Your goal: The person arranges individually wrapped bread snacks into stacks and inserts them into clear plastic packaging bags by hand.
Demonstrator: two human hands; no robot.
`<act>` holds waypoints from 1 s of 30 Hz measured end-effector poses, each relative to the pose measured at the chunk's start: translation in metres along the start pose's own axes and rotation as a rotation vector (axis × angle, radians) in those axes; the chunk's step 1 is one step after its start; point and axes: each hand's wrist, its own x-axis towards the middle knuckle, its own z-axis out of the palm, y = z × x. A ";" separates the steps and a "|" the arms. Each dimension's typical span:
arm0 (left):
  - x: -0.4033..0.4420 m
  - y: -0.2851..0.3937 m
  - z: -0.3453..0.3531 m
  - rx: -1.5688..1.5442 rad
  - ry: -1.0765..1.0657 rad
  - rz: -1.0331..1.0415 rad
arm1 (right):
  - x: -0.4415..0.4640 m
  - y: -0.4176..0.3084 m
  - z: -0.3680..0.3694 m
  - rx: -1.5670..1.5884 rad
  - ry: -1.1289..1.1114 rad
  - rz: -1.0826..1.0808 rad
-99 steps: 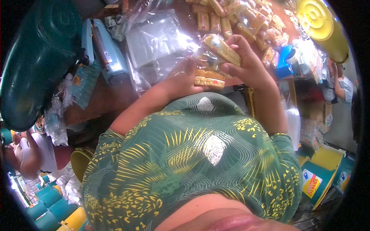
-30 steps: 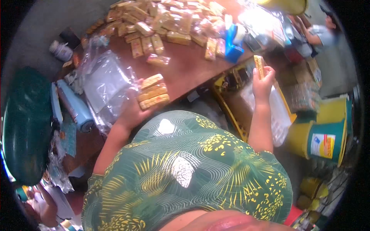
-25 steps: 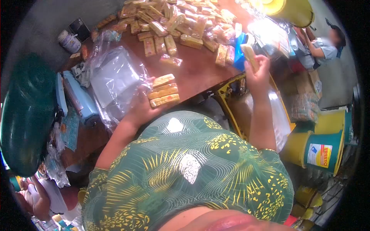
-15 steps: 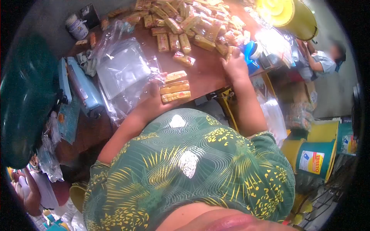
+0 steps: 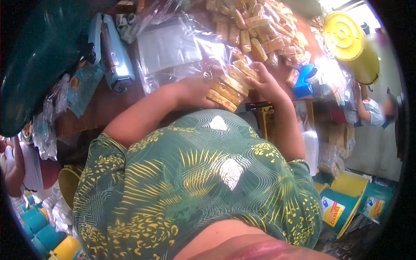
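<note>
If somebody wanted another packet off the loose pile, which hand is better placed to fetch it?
Probably the right hand: it is nearer the pile of packets. Both hands are at the held packets, but the left hand lies farther from the pile, beside the clear plastic.

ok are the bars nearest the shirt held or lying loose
Held: the bars sit side by side between the left hand and the right hand.
</note>
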 end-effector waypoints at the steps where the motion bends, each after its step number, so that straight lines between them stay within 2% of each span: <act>1: -0.005 0.009 -0.009 -0.040 -0.013 -0.040 | 0.008 0.001 0.000 -0.161 -0.001 -0.053; 3: -0.003 0.001 -0.003 0.094 0.155 0.087 | 0.020 0.001 0.000 -0.484 0.009 -0.164; 4: -0.002 -0.004 -0.001 0.161 0.234 0.150 | 0.022 0.002 0.005 -0.329 0.036 -0.157; 6: 0.007 -0.007 0.001 0.236 0.147 0.025 | 0.030 0.006 0.022 -0.017 0.087 -0.145; 7: 0.011 -0.006 0.001 0.274 0.105 -0.038 | 0.031 0.001 0.043 0.374 0.178 -0.160; 10: 0.021 -0.016 0.015 0.335 0.260 0.057 | 0.025 -0.028 0.076 1.223 0.293 -0.110; 11: 0.025 -0.018 0.016 0.282 0.236 0.011 | 0.030 -0.023 0.080 1.252 0.390 -0.109; 13: 0.020 -0.013 0.009 0.227 0.151 -0.027 | 0.039 -0.008 0.085 0.925 0.334 -0.211; 15: 0.018 -0.005 0.000 0.212 0.133 -0.017 | 0.021 -0.004 0.074 -0.010 0.349 -0.431; 16: 0.018 0.000 -0.004 0.205 0.124 -0.012 | 0.008 -0.013 0.061 -0.103 0.207 -0.519; 18: 0.020 -0.014 0.007 0.158 0.271 0.002 | -0.014 -0.024 0.044 -0.368 0.019 -0.413; 19: 0.021 -0.010 0.009 0.133 0.307 -0.040 | -0.013 -0.010 0.046 -0.411 0.056 -0.451; 22: 0.029 0.005 0.001 0.148 0.137 -0.100 | -0.003 0.000 0.056 -0.436 0.242 -0.445; 25: 0.032 -0.001 -0.004 -0.189 0.050 0.038 | 0.000 -0.008 0.054 -0.373 0.257 -0.413; 28: 0.034 -0.004 -0.013 -0.565 0.035 0.084 | 0.002 -0.011 0.060 -0.396 0.293 -0.370; 29: 0.033 -0.022 -0.018 -0.399 0.191 -0.023 | -0.002 -0.014 0.059 -0.433 0.277 -0.335; 30: 0.033 -0.019 -0.041 -0.113 0.358 0.077 | 0.001 -0.016 0.060 -0.428 0.281 -0.327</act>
